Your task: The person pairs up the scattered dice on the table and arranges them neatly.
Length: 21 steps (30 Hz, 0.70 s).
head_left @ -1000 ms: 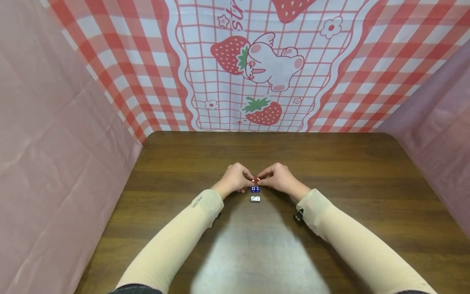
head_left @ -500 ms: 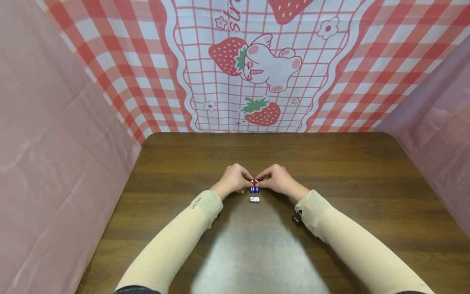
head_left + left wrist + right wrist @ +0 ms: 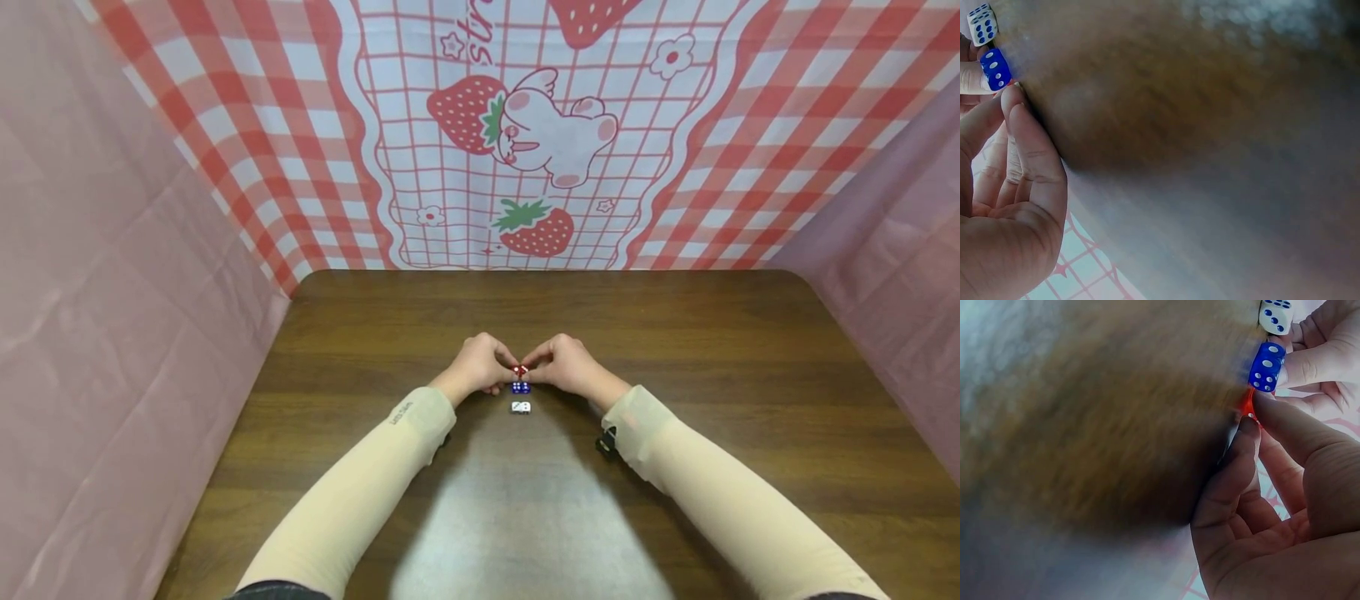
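Two red dice (image 3: 521,371) sit side by side between my fingertips in the head view. My left hand (image 3: 480,363) pinches the left one with thumb and finger; my right hand (image 3: 570,367) pinches the right one. Fingers hide most of both; a red edge (image 3: 1249,403) shows in the right wrist view. Just nearer to me lies a pair of blue dice (image 3: 521,387) with white pips, side by side. Nearer still is a pair of white dice (image 3: 521,407). A blue die (image 3: 995,69) and a white die (image 3: 983,26) appear at the left wrist view's upper left.
The dice are on a brown wood-grain table (image 3: 375,317). A strawberry-print checked cloth (image 3: 536,133) hangs behind its far edge. Pink cloth (image 3: 150,292) hangs along the left side, with more at the right. Light reflects off the tabletop between my forearms.
One second ago a small gap stood between the two red dice. My hands have brought them together, the right hand moving slightly left. The blue and white dice have stayed in place.
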Motion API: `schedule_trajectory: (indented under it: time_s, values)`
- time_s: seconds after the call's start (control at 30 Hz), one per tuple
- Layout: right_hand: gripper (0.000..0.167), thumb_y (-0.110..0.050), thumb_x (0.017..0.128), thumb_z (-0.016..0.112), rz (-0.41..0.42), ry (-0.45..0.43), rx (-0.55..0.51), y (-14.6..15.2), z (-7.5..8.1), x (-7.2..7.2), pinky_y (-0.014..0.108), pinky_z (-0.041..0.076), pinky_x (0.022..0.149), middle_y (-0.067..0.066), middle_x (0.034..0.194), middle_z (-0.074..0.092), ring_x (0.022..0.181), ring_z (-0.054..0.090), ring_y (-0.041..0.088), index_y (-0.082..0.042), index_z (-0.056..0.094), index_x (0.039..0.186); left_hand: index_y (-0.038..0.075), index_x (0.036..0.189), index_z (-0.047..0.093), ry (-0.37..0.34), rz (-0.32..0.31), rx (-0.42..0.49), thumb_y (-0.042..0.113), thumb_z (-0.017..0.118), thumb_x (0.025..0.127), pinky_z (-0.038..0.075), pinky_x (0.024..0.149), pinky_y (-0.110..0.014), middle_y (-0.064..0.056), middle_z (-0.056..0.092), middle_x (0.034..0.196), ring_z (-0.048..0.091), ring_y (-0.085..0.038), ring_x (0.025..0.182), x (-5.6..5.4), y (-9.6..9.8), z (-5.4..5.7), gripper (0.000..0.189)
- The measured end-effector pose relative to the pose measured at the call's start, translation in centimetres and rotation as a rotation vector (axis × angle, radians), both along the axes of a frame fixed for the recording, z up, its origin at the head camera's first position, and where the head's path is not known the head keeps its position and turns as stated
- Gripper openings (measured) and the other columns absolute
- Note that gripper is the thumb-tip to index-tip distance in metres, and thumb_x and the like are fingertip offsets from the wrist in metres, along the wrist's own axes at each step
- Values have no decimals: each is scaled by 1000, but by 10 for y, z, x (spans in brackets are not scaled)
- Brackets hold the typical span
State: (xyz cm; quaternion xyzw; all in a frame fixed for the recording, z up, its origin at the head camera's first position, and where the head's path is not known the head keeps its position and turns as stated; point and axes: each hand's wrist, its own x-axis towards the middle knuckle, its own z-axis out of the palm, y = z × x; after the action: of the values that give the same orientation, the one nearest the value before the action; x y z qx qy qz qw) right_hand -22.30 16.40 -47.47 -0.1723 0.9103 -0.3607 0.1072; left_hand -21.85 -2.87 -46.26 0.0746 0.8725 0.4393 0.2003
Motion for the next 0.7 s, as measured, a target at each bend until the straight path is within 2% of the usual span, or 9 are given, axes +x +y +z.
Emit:
schedule_trajectory:
  time_s: [0.4,0.57,0.7]
  values:
    - [20,-19,80,89,14,-1,-2,1,1,-1,29,51,68,-8,77,73,72,64,7,-11,83,97,6,95,79,-24,-19,29,4,83,86,59,50,-31,-11,71,68,66,-20,51,-3,-2,1,10]
    - [25,-19,83,87,-2,-71,-46,4,7,-3,27,52,60,-3,75,73,66,64,10,-7,81,104,2,103,77,-55,-39,79,7,80,90,61,52,-34,-14,70,71,68,-22,53,-6,-7,2,14]
    - [28,-20,88,82,-44,-89,-118,10,13,-2,28,53,54,3,76,73,62,65,18,-2,78,110,-1,109,75,-6,-53,114,10,74,95,61,52,-35,-18,70,72,70,-27,56,-6,-13,5,17]
